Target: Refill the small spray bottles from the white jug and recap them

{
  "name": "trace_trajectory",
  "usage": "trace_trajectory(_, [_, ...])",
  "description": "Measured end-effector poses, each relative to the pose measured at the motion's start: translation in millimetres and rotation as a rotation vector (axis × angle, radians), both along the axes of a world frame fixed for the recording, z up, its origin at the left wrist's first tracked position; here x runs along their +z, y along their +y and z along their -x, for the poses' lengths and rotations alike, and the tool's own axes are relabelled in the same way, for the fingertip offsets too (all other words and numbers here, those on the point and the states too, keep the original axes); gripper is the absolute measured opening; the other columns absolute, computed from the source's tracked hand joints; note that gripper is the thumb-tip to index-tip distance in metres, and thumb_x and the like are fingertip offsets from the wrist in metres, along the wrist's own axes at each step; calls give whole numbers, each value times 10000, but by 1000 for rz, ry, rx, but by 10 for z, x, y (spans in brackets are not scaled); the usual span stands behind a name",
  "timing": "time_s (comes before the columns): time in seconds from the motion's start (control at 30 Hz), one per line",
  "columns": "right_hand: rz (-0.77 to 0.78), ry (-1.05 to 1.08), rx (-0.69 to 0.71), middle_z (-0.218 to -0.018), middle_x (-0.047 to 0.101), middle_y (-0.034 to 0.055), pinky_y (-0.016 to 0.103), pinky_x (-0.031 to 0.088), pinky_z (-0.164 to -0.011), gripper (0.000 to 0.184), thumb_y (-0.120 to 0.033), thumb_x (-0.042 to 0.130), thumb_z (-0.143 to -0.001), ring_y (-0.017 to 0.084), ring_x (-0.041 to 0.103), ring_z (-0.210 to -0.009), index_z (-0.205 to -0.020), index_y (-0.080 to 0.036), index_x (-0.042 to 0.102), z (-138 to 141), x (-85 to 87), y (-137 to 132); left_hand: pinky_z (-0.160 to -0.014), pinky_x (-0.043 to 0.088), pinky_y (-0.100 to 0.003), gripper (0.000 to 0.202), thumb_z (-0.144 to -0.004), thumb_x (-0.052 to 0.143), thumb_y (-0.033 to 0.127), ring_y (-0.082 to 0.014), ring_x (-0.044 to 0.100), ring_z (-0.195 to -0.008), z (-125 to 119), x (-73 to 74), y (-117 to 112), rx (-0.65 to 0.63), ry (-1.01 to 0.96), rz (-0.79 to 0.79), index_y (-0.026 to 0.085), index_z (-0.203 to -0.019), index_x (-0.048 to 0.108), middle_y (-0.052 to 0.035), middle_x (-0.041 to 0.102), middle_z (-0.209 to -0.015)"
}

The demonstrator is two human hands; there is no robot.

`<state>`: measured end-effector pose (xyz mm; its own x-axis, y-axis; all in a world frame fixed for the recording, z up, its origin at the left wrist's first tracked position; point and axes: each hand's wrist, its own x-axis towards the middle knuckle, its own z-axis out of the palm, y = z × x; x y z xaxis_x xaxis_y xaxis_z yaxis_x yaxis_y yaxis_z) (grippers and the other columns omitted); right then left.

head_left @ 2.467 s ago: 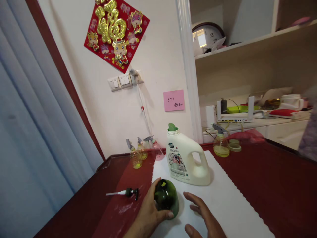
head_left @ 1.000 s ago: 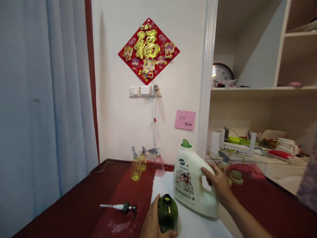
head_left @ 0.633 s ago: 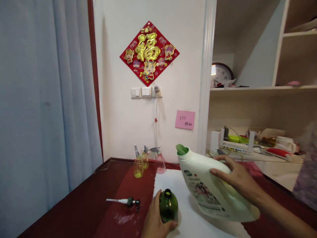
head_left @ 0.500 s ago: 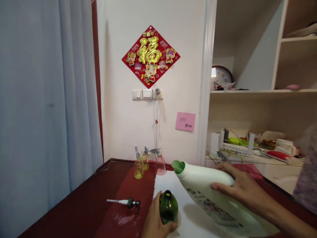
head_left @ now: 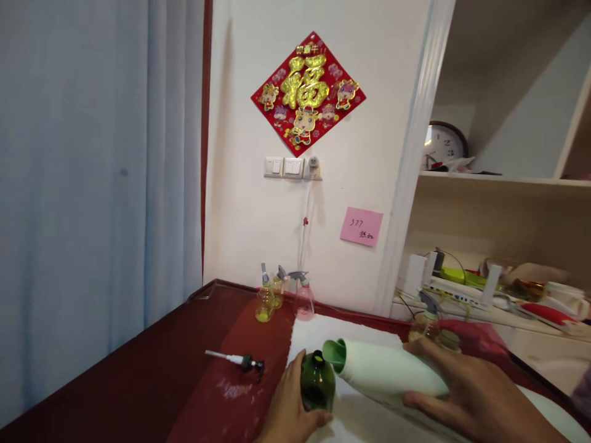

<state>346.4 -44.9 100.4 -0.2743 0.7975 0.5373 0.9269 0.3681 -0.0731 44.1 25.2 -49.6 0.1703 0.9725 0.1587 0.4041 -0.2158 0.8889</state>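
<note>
My left hand is wrapped around a small dark green bottle with an uncapped neck, upright on a white sheet. My right hand grips a large pale green jug by its upper side. The jug lies tilted nearly level, its green spout pointing left beside the small bottle's neck. No liquid stream shows between them. The jug's lower part is mostly cut off by the frame and hidden by my hand. Left of the bottle, a black and white pump head lies on the red surface.
Two yellowish spray bottles and a pink spray bottle stand at the table's back edge. Another clear spray bottle is behind the jug. A white sheet covers part of the dark red table. A blue curtain hangs at left.
The jug's spout has come down to the small bottle's neck, and the jug has tipped closer to level. The camera view has turned left and tilted slightly.
</note>
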Motion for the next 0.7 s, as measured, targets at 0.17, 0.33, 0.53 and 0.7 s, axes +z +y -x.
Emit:
trace_trajectory(0.17, [-73, -87, 28, -953, 824, 21, 345, 610, -525, 425, -585, 791, -743, 276, 780, -707, -1083, -336, 737, 45, 8, 39, -1246, 244, -439, 1131, -545, 805, 121, -346, 370, -1491, 5, -17, -16, -4, -19, 4, 98, -1569, 325, -207, 432, -1602])
trace_trajectory(0.33, [-229, -221, 72, -1005, 825, 54, 362, 633, -522, 448, -502, 846, -701, 314, 790, -756, -1077, -276, 755, 85, 22, 91, -1246, 244, -453, 1120, -559, 808, 134, -350, 375, -1487, 8, 22, -34, -3, -27, 13, 124, -1572, 331, -190, 444, -1600])
trace_trajectory(0.53, [-329, -354, 94, -992, 822, 86, 377, 656, -559, 500, -439, 880, -658, 323, 788, -774, -1100, -235, 764, 99, 9, 138, -1242, 248, -416, 1131, -562, 821, 139, -343, 366, -1488, 13, 102, -69, -17, 7, 46, 81, -1575, 321, -205, 431, -1602])
trace_trajectory(0.7, [-348, -404, 102, -969, 818, 114, 391, 658, -559, 512, -481, 879, -669, 339, 784, -769, -1092, -209, 780, 117, 35, 161, -1241, 252, -402, 1146, -566, 838, 134, -334, 373, -1480, 9, 132, -88, -7, 9, 58, 54, -1579, 307, -212, 425, -1601])
